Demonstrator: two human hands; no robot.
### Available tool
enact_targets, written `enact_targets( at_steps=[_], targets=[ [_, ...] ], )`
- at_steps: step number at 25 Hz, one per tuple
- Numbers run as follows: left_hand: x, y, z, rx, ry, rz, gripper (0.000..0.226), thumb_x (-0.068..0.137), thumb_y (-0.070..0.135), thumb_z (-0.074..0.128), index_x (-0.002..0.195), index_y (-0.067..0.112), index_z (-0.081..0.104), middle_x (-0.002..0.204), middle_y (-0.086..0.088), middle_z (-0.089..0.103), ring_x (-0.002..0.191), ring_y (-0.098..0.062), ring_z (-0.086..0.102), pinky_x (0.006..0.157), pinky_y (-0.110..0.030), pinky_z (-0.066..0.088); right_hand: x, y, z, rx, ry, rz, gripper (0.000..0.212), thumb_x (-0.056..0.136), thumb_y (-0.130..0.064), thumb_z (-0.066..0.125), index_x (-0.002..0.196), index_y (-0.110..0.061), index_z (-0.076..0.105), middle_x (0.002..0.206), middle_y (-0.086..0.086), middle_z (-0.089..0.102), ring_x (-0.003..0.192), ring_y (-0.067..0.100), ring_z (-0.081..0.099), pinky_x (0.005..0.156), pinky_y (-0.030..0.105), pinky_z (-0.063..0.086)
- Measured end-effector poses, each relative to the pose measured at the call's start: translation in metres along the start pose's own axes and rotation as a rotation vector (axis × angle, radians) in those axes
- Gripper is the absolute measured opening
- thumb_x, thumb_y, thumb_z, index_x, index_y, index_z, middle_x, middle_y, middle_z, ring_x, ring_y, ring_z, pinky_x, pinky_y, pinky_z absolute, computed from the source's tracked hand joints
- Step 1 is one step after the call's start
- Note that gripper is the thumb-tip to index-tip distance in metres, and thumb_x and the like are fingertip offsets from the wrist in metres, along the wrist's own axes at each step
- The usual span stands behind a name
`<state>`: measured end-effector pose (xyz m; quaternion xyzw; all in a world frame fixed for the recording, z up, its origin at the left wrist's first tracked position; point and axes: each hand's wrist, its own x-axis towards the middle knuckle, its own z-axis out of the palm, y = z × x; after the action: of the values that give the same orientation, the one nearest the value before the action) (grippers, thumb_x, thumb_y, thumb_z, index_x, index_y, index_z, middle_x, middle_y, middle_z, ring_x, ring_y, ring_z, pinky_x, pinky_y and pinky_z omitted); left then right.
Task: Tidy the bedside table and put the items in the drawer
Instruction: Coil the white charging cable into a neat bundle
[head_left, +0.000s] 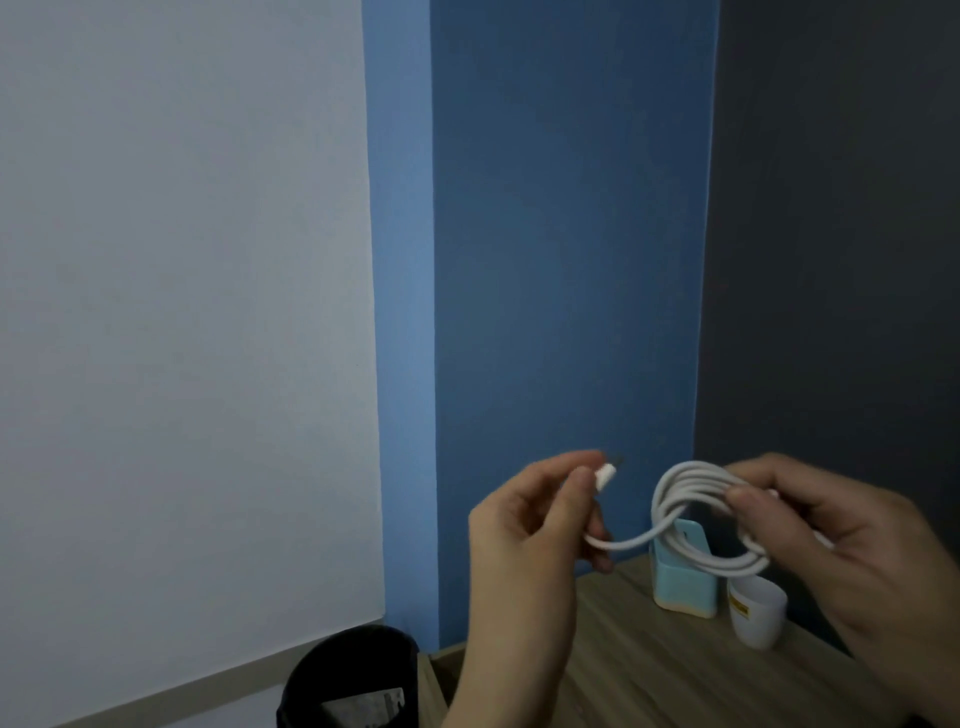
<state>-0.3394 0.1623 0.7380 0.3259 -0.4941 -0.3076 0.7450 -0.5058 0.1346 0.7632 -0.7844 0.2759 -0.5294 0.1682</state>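
A white charging cable (696, 519) is held up in the air above the bedside table (649, 670), most of it gathered into a coil of several loops. The right hand (852, 551) pinches that coil between thumb and fingers, which keeps the loops from springing apart, while the left hand (524, 525) grips the free end just below its white plug (761, 475), thumb and forefinger closed round it; a short slack run of cable sags between the two hands. This looks like the last stretch of winding, so the lead goes into the drawer as a neat bundle rather than a tangle. The drawer itself is out of view. On the wood-grain tabletop, behind the coil, stands a light blue holder (683, 582) with a paler base, and just beside it a white plastic cup (757, 613) bearing what may be a yellow label, too blurred to read. A black waste bin (358, 675) sits on the floor to the left of the table, below a pale wall that meets a blue one in the dim corner.
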Motion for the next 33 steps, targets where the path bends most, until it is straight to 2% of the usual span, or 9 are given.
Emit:
enact_targets(
  at_steps=[5,8,12,15,18,21,24,28,33],
  targets=[
    [-0.008,0.001,0.010,0.045,-0.297,-0.016,0.027,0.066,0.044,0.064,0.084,0.027,0.074,0.059,0.005,0.061,0.057,-0.006,0.055,0.054,-0.019,0.048,0.003,-0.001,0.002,-0.012,0.003,-0.030,0.055,0.068,-0.081,0.038,0.082,-0.037,0.069,0.066,-0.002,0.066,0.060,0.009,0.060,0.054,0.019,0.043],
    [-0.008,-0.004,0.012,0.105,-0.325,0.000,0.032,0.057,0.043,0.068,0.087,0.033,0.070,0.077,0.009,0.061,0.070,-0.004,0.056,0.062,-0.019,0.048,0.002,0.001,0.002,0.024,-0.003,-0.024,0.055,0.068,-0.079,0.040,0.085,-0.035,0.070,0.069,0.000,0.068,0.062,0.013,0.061,0.056,0.024,0.045],
    [-0.007,-0.010,0.014,0.071,-0.286,0.033,0.024,0.061,0.039,0.065,0.084,0.034,0.070,0.097,-0.011,0.056,0.078,-0.009,0.059,0.067,-0.018,0.051,0.002,0.000,0.004,0.065,-0.010,-0.016,0.055,0.068,-0.079,0.041,0.082,-0.034,0.070,0.069,-0.005,0.069,0.062,0.007,0.062,0.055,0.013,0.044],
    [-0.005,-0.013,0.015,0.027,-0.192,0.096,0.023,0.063,0.034,0.065,0.082,0.025,0.073,0.083,-0.005,0.070,0.074,-0.009,0.065,0.067,-0.019,0.052,0.001,-0.001,0.006,0.075,-0.025,-0.013,0.054,0.069,-0.077,0.041,0.084,-0.034,0.070,0.069,-0.004,0.070,0.061,0.009,0.062,0.055,0.014,0.045],
    [-0.003,-0.013,0.017,-0.079,-0.073,0.092,0.022,0.056,0.029,0.070,0.076,0.021,0.073,0.070,-0.003,0.070,0.065,-0.012,0.066,0.061,-0.021,0.053,-0.001,-0.004,0.009,0.088,-0.014,-0.016,0.049,0.068,-0.079,0.041,0.081,-0.042,0.070,0.067,-0.005,0.070,0.057,0.015,0.061,0.052,0.019,0.045],
    [-0.006,-0.011,0.019,-0.415,-0.113,-0.053,0.050,0.043,0.006,0.088,0.087,0.011,0.066,0.059,-0.013,0.063,0.048,-0.019,0.062,0.049,-0.026,0.053,-0.001,-0.006,0.013,0.059,0.028,-0.050,0.043,0.070,-0.077,0.040,0.084,-0.048,0.069,0.068,-0.006,0.071,0.057,0.011,0.063,0.050,0.016,0.049],
    [-0.010,-0.008,0.019,-0.653,-0.276,-0.086,0.068,0.036,0.014,0.093,0.097,0.006,0.065,0.063,-0.012,0.062,0.049,-0.019,0.061,0.055,-0.028,0.054,-0.002,-0.005,0.015,0.037,0.072,-0.060,0.042,0.072,-0.077,0.039,0.085,-0.048,0.068,0.068,-0.001,0.070,0.058,0.013,0.063,0.051,0.024,0.049],
    [-0.012,-0.012,0.014,-0.604,-0.528,0.082,0.054,0.064,0.003,0.077,0.115,0.011,0.061,0.095,-0.005,0.065,0.079,-0.013,0.064,0.081,-0.025,0.050,-0.001,-0.005,0.016,0.073,0.066,-0.041,0.048,0.069,-0.079,0.039,0.085,-0.045,0.068,0.074,-0.009,0.071,0.064,0.009,0.066,0.055,0.021,0.050],
    [-0.007,-0.017,0.004,-0.590,-0.692,0.134,0.064,0.056,-0.014,0.048,0.115,0.011,0.057,0.103,0.000,0.063,0.090,-0.010,0.059,0.092,-0.023,0.044,0.000,-0.004,0.017,0.140,0.032,-0.005,0.054,0.064,-0.081,0.044,0.085,-0.039,0.072,0.074,-0.010,0.074,0.067,0.006,0.068,0.058,0.018,0.051]
  ],
)
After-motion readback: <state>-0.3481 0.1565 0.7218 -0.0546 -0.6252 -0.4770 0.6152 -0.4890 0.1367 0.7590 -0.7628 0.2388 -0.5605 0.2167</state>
